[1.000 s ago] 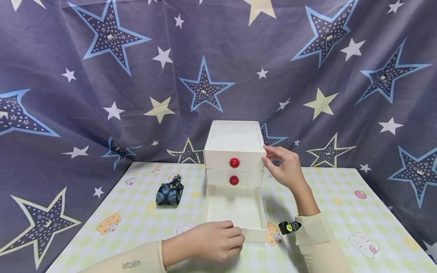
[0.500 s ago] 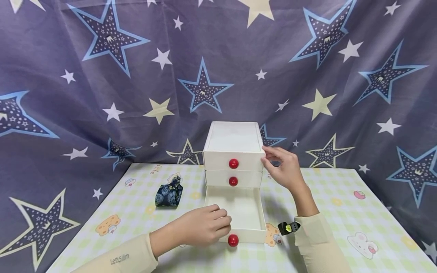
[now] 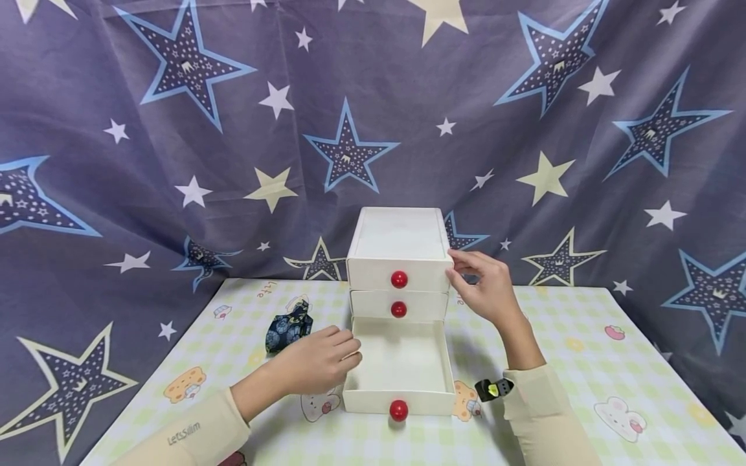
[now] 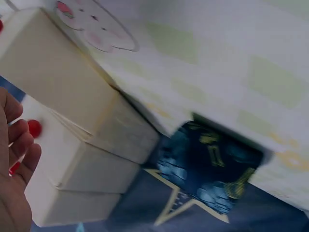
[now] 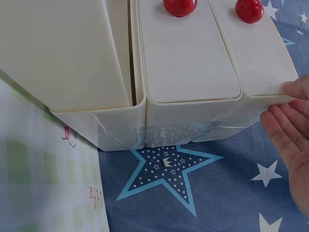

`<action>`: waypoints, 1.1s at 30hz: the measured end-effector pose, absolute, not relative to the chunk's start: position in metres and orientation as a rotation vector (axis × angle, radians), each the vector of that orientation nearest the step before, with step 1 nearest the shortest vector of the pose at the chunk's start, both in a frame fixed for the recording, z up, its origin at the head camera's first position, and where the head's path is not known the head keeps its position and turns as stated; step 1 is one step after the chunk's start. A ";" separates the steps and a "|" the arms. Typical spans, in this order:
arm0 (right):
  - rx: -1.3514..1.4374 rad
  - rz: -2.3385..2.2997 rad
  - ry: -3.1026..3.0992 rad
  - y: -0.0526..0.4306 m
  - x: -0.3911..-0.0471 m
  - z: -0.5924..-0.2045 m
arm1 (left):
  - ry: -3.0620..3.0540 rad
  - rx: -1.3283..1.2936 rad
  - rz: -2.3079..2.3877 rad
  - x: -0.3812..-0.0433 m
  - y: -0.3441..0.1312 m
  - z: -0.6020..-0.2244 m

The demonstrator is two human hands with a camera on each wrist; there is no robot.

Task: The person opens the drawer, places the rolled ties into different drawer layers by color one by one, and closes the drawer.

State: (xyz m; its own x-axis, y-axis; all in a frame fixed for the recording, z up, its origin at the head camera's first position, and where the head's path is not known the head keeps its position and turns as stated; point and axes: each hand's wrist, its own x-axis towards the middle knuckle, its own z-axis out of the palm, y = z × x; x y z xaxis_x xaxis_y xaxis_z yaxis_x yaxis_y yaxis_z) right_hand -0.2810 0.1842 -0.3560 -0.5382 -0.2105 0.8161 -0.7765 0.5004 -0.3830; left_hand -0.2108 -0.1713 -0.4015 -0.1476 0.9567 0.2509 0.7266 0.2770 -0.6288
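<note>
A small white drawer unit with red round knobs stands on the table. Its bottom drawer is pulled far out, and nothing lies inside; the upper two are in. My right hand holds the unit's upper right front corner, thumb on the front and fingers along the side. To the left of the drawer hovers my left hand, fingers loosely bent and holding nothing. Just behind it sits a dark blue patterned cloth item, partly covered by the hand; the left wrist view shows its blue and yellow print.
A pale checked cloth with cartoon prints covers the table. Behind it hangs a dark curtain with stars. Beside my right sleeve is a small black item with a yellow-green mark.
My left hand has moved from in front of the bottom drawer's knob leftward and away, towards the blue cloth item; the knob shows now. The right hand and the drawer stay put.
</note>
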 end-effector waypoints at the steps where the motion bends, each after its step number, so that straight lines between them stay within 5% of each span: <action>1: 0.809 1.001 -2.022 0.184 -0.281 -0.356 | -1.965 -1.493 0.481 -0.213 -0.175 -0.402; 33: 0.812 1.015 -2.015 0.184 -0.282 -0.357 | -2.467 -1.183 0.192 -0.258 -0.283 -0.434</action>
State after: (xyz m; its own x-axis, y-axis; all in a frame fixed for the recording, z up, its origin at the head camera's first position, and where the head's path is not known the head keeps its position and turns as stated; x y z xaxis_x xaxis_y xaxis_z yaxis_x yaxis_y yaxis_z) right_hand -0.2817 0.1842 -0.3573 -0.5366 -0.2071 0.8180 -0.7806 0.4900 -0.3880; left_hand -0.2580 -0.2834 -0.4340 -0.5637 0.7727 0.2917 0.7184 0.6330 -0.2885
